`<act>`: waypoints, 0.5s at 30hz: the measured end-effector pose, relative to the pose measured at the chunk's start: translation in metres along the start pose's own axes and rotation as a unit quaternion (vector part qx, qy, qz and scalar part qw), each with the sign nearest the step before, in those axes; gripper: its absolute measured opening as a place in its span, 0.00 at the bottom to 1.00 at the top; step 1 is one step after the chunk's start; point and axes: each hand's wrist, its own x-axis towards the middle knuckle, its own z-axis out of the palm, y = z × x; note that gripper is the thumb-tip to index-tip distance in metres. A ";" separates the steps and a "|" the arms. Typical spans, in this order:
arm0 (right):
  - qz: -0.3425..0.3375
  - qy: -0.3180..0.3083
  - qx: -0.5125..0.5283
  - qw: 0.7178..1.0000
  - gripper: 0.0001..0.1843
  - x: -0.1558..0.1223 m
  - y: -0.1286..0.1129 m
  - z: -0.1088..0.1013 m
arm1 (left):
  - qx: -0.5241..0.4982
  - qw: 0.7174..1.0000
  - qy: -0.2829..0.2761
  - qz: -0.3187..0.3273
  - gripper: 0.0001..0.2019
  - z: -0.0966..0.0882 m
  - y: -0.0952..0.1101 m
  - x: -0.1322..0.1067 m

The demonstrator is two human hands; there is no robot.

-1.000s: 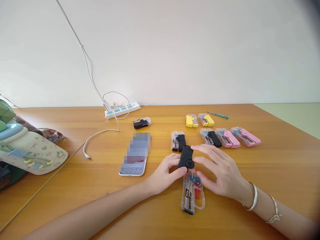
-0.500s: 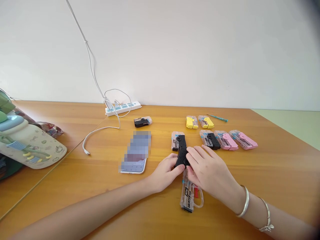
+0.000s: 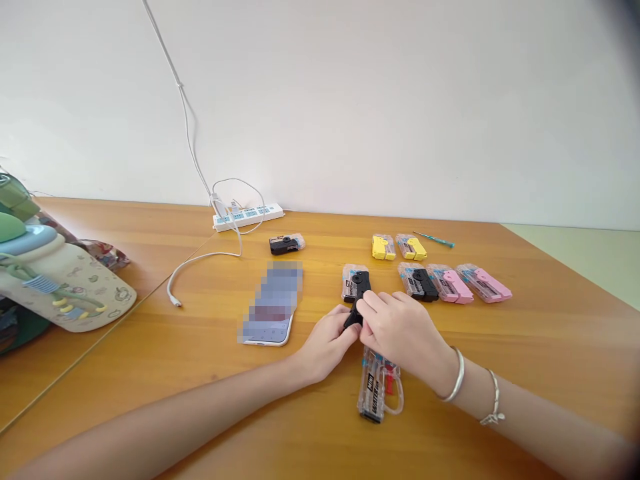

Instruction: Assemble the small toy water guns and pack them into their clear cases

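Both my hands meet over a black plastic toy gun part [image 3: 354, 319], which is mostly hidden by my fingers. My left hand [image 3: 327, 345] grips its lower end from the left, and my right hand [image 3: 401, 333] closes over it from the right. Just behind the hands lies a black toy gun on a clear casing [image 3: 356, 283]. Below my right wrist, a transparent mini water gun [image 3: 375, 390] with a red trigger lies on the wooden table [image 3: 310, 393]. Neither hand appears to touch these two.
Black, yellow and pink mini guns [image 3: 450, 283] lie in rows further back, near a teal screwdriver [image 3: 434, 240]. To the left are a phone [image 3: 270, 307], a white cable [image 3: 200, 267], a power strip [image 3: 247, 217] and a patterned bag [image 3: 65, 287].
My right hand has moved left and closed over the black part, which now shows much less. Both hands sit closer together, and the view has shifted slightly.
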 end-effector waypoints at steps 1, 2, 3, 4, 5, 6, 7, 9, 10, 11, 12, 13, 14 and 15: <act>0.013 -0.001 0.036 0.999 0.08 -0.001 0.005 -0.001 | -0.002 1.000 0.000 0.009 0.12 0.000 0.000 0.000; 0.027 -0.001 0.068 0.997 0.09 -0.003 0.011 -0.002 | -0.007 1.000 -0.001 0.021 0.13 0.000 0.000 -0.001; 0.041 0.000 0.093 0.995 0.10 -0.006 0.017 -0.003 | -0.013 0.999 -0.005 0.036 0.15 -0.001 0.000 -0.001; 0.053 0.007 0.108 0.993 0.12 -0.010 0.023 -0.002 | -0.020 0.999 -0.009 0.050 0.15 -0.001 0.001 -0.001; 0.065 0.013 0.113 0.991 0.13 -0.015 0.029 0.000 | -0.026 0.998 -0.013 0.061 0.16 -0.002 0.001 -0.001; 0.072 0.016 0.114 0.991 0.14 -0.021 0.034 0.003 | -0.030 0.997 -0.016 0.067 0.16 -0.002 0.001 -0.001; 0.076 0.012 0.115 0.990 0.15 -0.026 0.039 0.008 | -0.030 0.997 -0.016 0.069 0.16 -0.003 0.002 -0.001; 0.070 -0.006 0.117 0.991 0.14 -0.036 0.045 0.018 | -0.019 0.997 -0.014 0.069 0.16 -0.003 0.003 0.000; 0.062 -0.016 0.121 0.991 0.13 -0.040 0.046 0.023 | -0.010 0.997 -0.015 0.069 0.15 -0.002 0.004 0.000; 0.054 -0.026 0.126 0.990 0.12 -0.042 0.046 0.028 | 0.001 0.997 -0.017 0.070 0.15 -0.002 0.005 0.000; 0.047 -0.031 0.134 0.989 0.11 -0.044 0.046 0.031 | 0.011 0.997 -0.018 0.073 0.15 -0.001 0.006 0.000; 0.045 -0.032 0.146 0.988 0.10 -0.044 0.044 0.032 | 0.021 0.997 -0.017 0.077 0.15 0.000 0.006 0.000; 0.047 -0.028 0.162 0.985 0.09 -0.044 0.043 0.032 | 0.031 0.996 -0.019 0.084 0.15 0.001 0.007 -0.001; 0.052 -0.020 0.183 0.982 0.08 -0.044 0.041 0.031 | 0.040 0.995 -0.023 0.094 0.14 0.001 0.007 -0.001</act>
